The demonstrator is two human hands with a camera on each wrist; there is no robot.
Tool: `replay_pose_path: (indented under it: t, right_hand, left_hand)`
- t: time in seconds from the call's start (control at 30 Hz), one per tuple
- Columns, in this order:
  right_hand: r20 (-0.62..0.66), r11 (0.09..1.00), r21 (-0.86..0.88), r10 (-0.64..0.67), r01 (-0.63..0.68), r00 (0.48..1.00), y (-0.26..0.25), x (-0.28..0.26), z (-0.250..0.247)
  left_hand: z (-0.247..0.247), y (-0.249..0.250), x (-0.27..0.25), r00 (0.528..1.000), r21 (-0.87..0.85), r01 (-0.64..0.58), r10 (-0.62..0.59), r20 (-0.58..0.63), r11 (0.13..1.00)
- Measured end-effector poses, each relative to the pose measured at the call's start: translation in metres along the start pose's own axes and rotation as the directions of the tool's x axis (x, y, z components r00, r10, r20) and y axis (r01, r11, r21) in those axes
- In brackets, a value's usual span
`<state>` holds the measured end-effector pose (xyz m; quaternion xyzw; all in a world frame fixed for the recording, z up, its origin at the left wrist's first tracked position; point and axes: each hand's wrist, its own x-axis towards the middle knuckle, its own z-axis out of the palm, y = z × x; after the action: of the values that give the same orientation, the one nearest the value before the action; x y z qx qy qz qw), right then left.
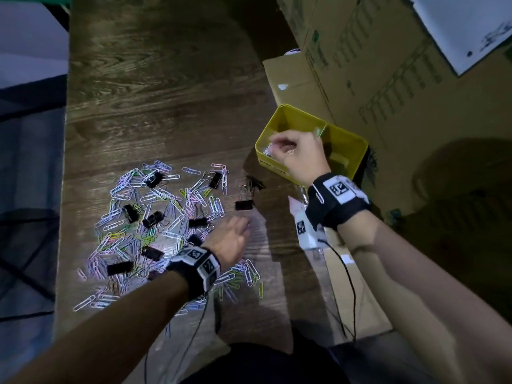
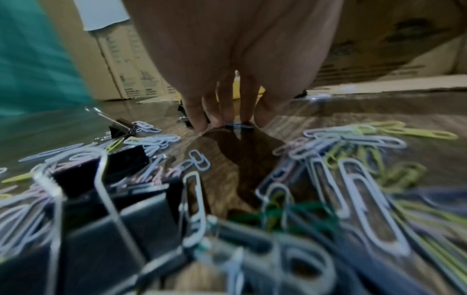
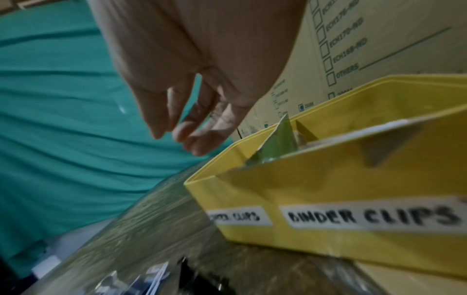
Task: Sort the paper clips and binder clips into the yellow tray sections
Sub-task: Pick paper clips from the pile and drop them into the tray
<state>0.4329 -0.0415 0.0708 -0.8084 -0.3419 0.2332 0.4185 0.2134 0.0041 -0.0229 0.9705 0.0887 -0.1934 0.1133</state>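
Observation:
A yellow tray (image 1: 293, 108) with a divider (image 1: 325, 128) stands at the table's right. Its front wall (image 3: 328, 189) carries a "BINDER CLIPS" label (image 3: 371, 216) and a half-hidden label to its left. My right hand (image 1: 273, 146) hovers over the left section, fingers loosely curled (image 3: 182, 135) with nothing seen between them. A pile of coloured paper clips and black binder clips (image 1: 155, 223) covers the table's left. My left hand (image 1: 245, 221) lies at the pile's right edge, below a lone binder clip (image 1: 243, 205). Its straight fingertips (image 2: 222, 121) press down beside a dark paper clip (image 2: 238, 126).
Cardboard boxes (image 1: 374, 65) rise right behind and beside the tray. A white marked device (image 1: 306, 231) with black cables (image 1: 346, 273) sits near my right wrist. More binder clips (image 1: 253, 184) lie between pile and tray. The table's left edge (image 1: 65, 189) runs past the pile.

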Motion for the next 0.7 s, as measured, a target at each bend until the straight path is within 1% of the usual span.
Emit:
replay_pose_path:
  t: [0.03, 0.07, 0.1, 0.13, 0.17, 0.2, 0.23, 0.27, 0.3, 0.33, 0.37, 0.4, 0.47, 0.53, 0.57, 0.63, 0.7]
  right_hand:
    - [0.043, 0.999, 0.034, -0.028, 0.027, 0.999, -0.003, -0.012, 0.002]
    - [0.117, 0.998, 0.046, -0.035, 0.03, 0.993, -0.006, -0.025, 0.005]
    - [0.22, 1.0, 0.012, -0.018, 0.016, 0.975, -0.006, -0.038, 0.009]
    - [0.343, 0.998, -0.063, 0.023, -0.002, 0.939, -0.004, -0.052, 0.014]
    - [0.468, 0.986, -0.165, 0.098, -0.022, 0.878, -0.001, -0.067, 0.022]
    - [0.572, 0.962, -0.27, 0.198, -0.046, 0.796, 0.006, -0.082, 0.031]
    - [0.645, 0.93, -0.363, 0.299, -0.062, 0.703, 0.013, -0.097, 0.04]
    - [0.681, 0.889, -0.455, 0.381, -0.047, 0.625, 0.019, -0.112, 0.05]
    - [0.691, 0.85, -0.526, 0.431, -0.006, 0.581, 0.025, -0.126, 0.058]
    - [0.68, 0.822, -0.57, 0.456, 0.022, 0.574, 0.029, -0.138, 0.065]
    - [0.658, 0.813, -0.582, 0.456, 0.02, 0.599, 0.032, -0.15, 0.073]
    - [0.628, 0.82, -0.573, 0.44, -0.001, 0.642, 0.031, -0.161, 0.079]
    - [0.536, 0.832, -0.551, 0.41, -0.062, 0.738, 0.029, -0.179, 0.093]
    - [0.433, 0.803, -0.59, 0.4, -0.082, 0.808, 0.025, -0.192, 0.107]
    - [0.389, 0.775, -0.628, 0.391, -0.07, 0.834, 0.023, -0.197, 0.113]
    - [0.332, 0.734, -0.678, 0.364, -0.048, 0.87, 0.022, -0.202, 0.122]
    - [0.303, 0.739, -0.672, 0.337, -0.051, 0.892, 0.024, -0.203, 0.126]
  left_hand:
    - [0.002, 0.002, -0.008, 0.999, 0.015, -0.036, 0.036, 0.005, 0.999]
    - [0.007, 0.003, -0.016, 0.997, 0.018, -0.083, 0.083, -0.004, 0.996]
    - [0.011, 0.002, -0.025, 0.991, 0.017, -0.133, 0.134, -0.027, 0.991]
    - [0.013, 0.001, -0.034, 0.983, 0.021, -0.175, 0.175, -0.048, 0.984]
    - [0.017, -0.002, -0.043, 0.975, 0.03, -0.215, 0.216, -0.059, 0.976]
    - [0.021, -0.005, -0.052, 0.961, 0.038, -0.261, 0.264, -0.087, 0.965]
    - [0.023, -0.008, -0.061, 0.95, 0.025, -0.297, 0.298, -0.089, 0.954]
    - [0.026, -0.012, -0.069, 0.942, 0.007, -0.324, 0.324, -0.086, 0.946]
    - [0.028, -0.015, -0.076, 0.942, -0.018, -0.33, 0.328, -0.075, 0.944]
    - [0.033, -0.018, -0.082, 0.946, -0.032, -0.317, 0.314, -0.083, 0.948]
    - [0.035, -0.02, -0.087, 0.955, -0.034, -0.286, 0.282, -0.09, 0.958]
    - [0.037, -0.02, -0.092, 0.964, -0.018, -0.248, 0.245, -0.103, 0.969]
    - [0.039, -0.013, -0.098, 0.985, 0.005, -0.157, 0.157, -0.074, 0.988]
    - [0.036, -0.003, -0.099, 0.994, 0.016, -0.092, 0.093, -0.058, 0.996]
    - [0.035, 0.002, -0.096, 0.997, -0.004, -0.065, 0.064, -0.042, 0.998]
    - [0.035, 0.007, -0.089, 1.0, -0.087, 0.0, 0.001, 0.003, 0.996]
    - [0.037, 0.008, -0.085, 0.999, -0.163, 0.037, -0.039, -0.011, 0.986]
